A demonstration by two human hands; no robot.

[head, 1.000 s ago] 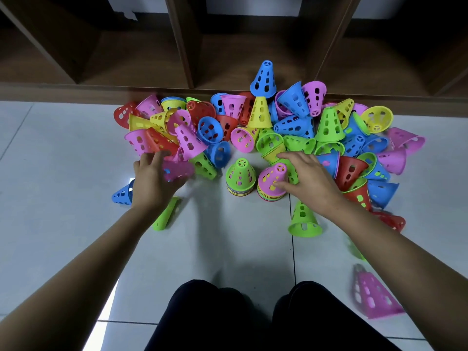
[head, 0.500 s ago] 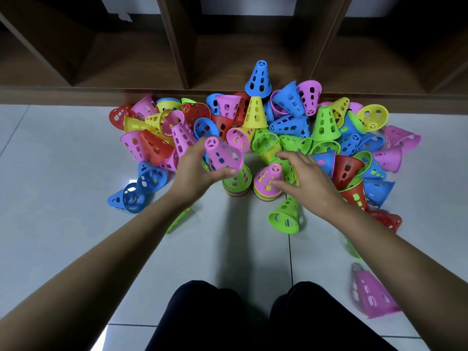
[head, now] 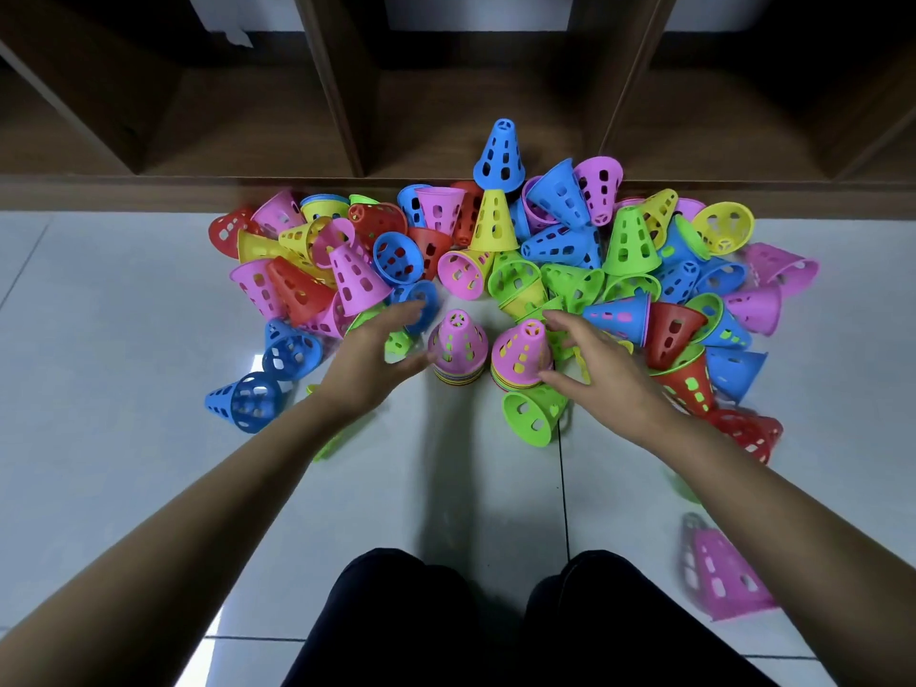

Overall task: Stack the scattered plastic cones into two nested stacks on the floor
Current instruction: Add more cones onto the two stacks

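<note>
On the floor, centre: two nested stacks stand upright side by side, apart from each other, each topped by a pink cone.
Left stack [head: 457, 347]: tip up, its base rims showing several colours; it sits just right of the left hand's fingertips.
Right stack [head: 521, 357]: tip up and leaning slightly toward the right; it sits just left of the right hand.
Left hand [head: 379, 357]: fingers spread and empty, thumb side toward the left stack, very near it; whether it touches I cannot tell because of blur.
Right hand [head: 597, 369]: fingers apart and empty, thumb near the base of the right stack, fingertips reaching toward the pile behind.
Loose cone nearest: a green cone [head: 533, 419] lies on its side just in front of the right stack, mouth facing the person, long axis pointing away toward the stack; the right hand is the nearer one to it.
Pile [head: 570, 250]: many loose cones in blue, pink, yellow, green and red lie heaped behind and to both sides of the stacks, against the wooden shelf [head: 347, 141].
Outliers: two blue cones [head: 248, 401] lie on their sides left of the left hand; a pink cone [head: 721, 577] lies well apart at the near right.
Progress, as a judgement: early, since most cones are not yet stacked.
</note>
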